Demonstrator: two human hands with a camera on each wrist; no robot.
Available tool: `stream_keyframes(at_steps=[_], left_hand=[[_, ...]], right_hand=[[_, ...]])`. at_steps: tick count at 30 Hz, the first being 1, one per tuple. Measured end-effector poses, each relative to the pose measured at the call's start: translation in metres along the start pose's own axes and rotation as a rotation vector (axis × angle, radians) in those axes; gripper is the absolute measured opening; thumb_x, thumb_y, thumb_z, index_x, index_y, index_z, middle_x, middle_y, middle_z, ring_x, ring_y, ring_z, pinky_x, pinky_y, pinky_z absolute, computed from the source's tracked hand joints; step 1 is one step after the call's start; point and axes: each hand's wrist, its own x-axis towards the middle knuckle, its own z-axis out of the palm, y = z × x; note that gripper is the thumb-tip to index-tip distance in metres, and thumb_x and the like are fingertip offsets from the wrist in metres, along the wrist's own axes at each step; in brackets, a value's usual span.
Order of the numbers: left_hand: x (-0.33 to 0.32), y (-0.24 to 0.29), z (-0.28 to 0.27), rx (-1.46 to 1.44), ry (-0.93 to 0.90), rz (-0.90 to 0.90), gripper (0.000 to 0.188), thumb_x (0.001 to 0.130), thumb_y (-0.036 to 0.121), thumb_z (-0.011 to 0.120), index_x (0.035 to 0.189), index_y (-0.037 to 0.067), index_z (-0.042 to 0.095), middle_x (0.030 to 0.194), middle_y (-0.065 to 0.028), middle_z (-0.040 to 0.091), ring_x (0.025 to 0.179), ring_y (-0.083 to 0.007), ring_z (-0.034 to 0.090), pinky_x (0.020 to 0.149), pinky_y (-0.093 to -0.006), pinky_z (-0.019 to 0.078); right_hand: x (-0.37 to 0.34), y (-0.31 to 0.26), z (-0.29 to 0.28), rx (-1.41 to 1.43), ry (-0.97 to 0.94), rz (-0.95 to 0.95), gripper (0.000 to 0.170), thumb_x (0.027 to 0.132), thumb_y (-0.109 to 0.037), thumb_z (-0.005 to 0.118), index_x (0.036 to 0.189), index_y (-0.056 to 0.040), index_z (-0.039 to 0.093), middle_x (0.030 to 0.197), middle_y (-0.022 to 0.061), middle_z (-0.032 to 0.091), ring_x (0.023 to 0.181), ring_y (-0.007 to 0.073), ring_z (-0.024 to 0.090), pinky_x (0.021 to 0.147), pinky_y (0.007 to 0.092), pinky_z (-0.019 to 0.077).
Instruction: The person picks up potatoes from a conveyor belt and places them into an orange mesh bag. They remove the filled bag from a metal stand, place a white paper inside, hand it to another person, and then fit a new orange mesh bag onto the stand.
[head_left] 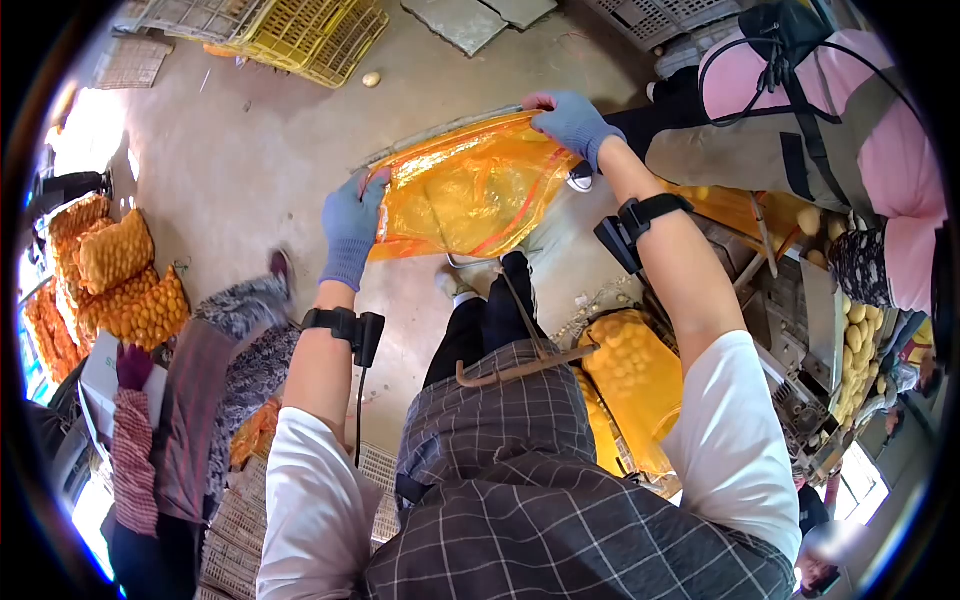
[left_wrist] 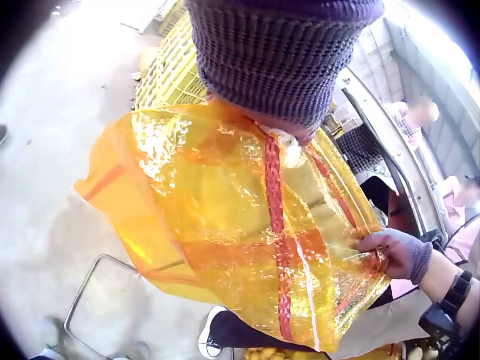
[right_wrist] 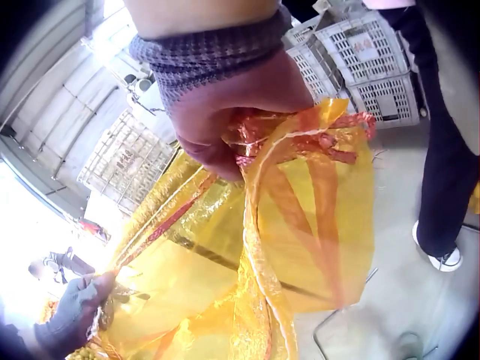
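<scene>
Between my two hands a translucent orange-yellow mesh sack is stretched out in front of me, with red stripes and a pale seam along its edge. My left hand, in a grey-blue glove, grips the sack's left end. At the far right corner my right hand, gloved alike, pinches the edge. In the right wrist view the gathered rim of the sack bunches under the right hand. The left wrist view shows the sack hanging in folds, its lower part over a thin metal rod frame.
A filled yellow sack stands by my right leg, near a machine with potatoes. Filled sacks are stacked at left, where a person bends over. Yellow crates stand ahead. Another person in pink is close at right.
</scene>
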Motion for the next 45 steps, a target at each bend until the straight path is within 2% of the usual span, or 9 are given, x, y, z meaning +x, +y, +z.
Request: stream_keyframes(at_steps=[8,20,25,27,30,32,37,42,45], left_hand=[[0.002,-0.003,0.011,0.055,0.114,-0.001,0.042,0.082,0.048,0.049,0.082,0.008,0.062,0.062,-0.0176,0.054,0.06,-0.0346,0.054,0.053,-0.0383,0.0413],[0.011,-0.015,0.032,0.037,0.031,-0.12,0.047,0.081,0.051,0.05,0.076,0.006,0.063,0.062,-0.0175,0.056,0.06,-0.0297,0.058,0.055,-0.0381,0.042],[-0.046,-0.024,0.05,-0.635,-0.089,-0.263,0.033,0.08,0.036,0.06,0.073,0.004,0.063,0.05,-0.0007,0.045,0.049,-0.0076,0.042,0.048,-0.0242,0.0358],[-0.083,-0.02,0.038,-0.521,-0.185,-0.166,0.031,0.08,0.032,0.062,0.065,0.004,0.059,0.05,0.0047,0.039,0.048,-0.0039,0.038,0.046,-0.0195,0.0326],[-0.099,-0.043,0.048,0.012,-0.062,-0.062,0.018,0.074,0.015,0.06,0.087,0.003,0.059,0.066,-0.0044,0.053,0.061,-0.02,0.053,0.056,-0.0341,0.0423],[-0.112,-0.058,0.054,0.287,-0.054,-0.06,0.046,0.063,0.008,0.06,0.108,0.002,0.051,0.093,-0.0176,0.055,0.086,-0.0345,0.054,0.071,-0.0449,0.0445],[-0.201,-0.086,0.106,-0.031,-0.097,-0.212,0.076,0.065,0.017,0.064,0.128,0.002,0.026,0.112,-0.0293,0.044,0.098,-0.0409,0.048,0.082,-0.041,0.0425],[-0.214,-0.05,0.106,-0.292,-0.463,-0.594,0.044,0.078,0.031,0.053,0.107,-0.003,0.051,0.08,-0.0211,0.06,0.079,-0.0312,0.06,0.071,-0.0375,0.0454],[-0.219,-0.048,0.109,-0.465,-0.358,-0.672,0.039,0.083,0.032,0.046,0.095,-0.003,0.056,0.067,-0.0189,0.059,0.07,-0.0308,0.061,0.067,-0.0391,0.0455]], right_hand=[[0.01,-0.008,-0.008,0.046,-0.171,0.073,0.033,0.072,-0.008,0.056,0.105,-0.0032,0.059,0.067,-0.0022,0.051,0.052,0.0055,0.042,0.048,0.0184,0.0389],[0.023,0.029,0.002,0.0,-0.188,-0.051,0.025,0.073,-0.009,0.059,0.097,-0.0034,0.06,0.072,-0.0002,0.053,0.06,0.007,0.047,0.053,0.0209,0.0417],[-0.06,0.026,0.007,0.87,-0.316,0.355,0.021,0.072,-0.011,0.062,0.091,-0.006,0.058,0.073,-0.0012,0.055,0.063,0.0064,0.05,0.055,0.0226,0.0414],[-0.079,0.076,0.009,0.474,-0.307,0.343,0.03,0.07,-0.012,0.063,0.099,-0.0076,0.055,0.082,0.0045,0.057,0.071,0.0148,0.056,0.063,0.0287,0.0456],[-0.134,0.108,0.018,-0.491,0.191,0.015,0.038,0.068,-0.012,0.062,0.104,-0.0091,0.051,0.096,0.0129,0.055,0.083,0.0279,0.056,0.073,0.037,0.0456],[-0.165,0.095,0.031,-0.47,0.234,0.048,0.042,0.067,-0.012,0.063,0.106,-0.01,0.05,0.099,0.0161,0.053,0.087,0.0332,0.053,0.077,0.04,0.0439],[-0.2,0.069,0.053,-0.423,0.21,0.109,0.05,0.067,-0.017,0.067,0.111,-0.0086,0.046,0.103,0.0178,0.05,0.093,0.0344,0.052,0.079,0.0398,0.0431],[-0.212,0.09,0.059,0.022,0.306,0.374,0.032,0.084,-0.032,0.054,0.1,-0.0039,0.056,0.093,0.0137,0.06,0.074,0.0259,0.061,0.063,0.034,0.0485],[-0.218,0.066,0.068,0.687,0.276,0.375,0.033,0.084,-0.028,0.056,0.104,-0.0021,0.054,0.094,0.0068,0.06,0.075,0.0163,0.06,0.062,0.0269,0.0486]])
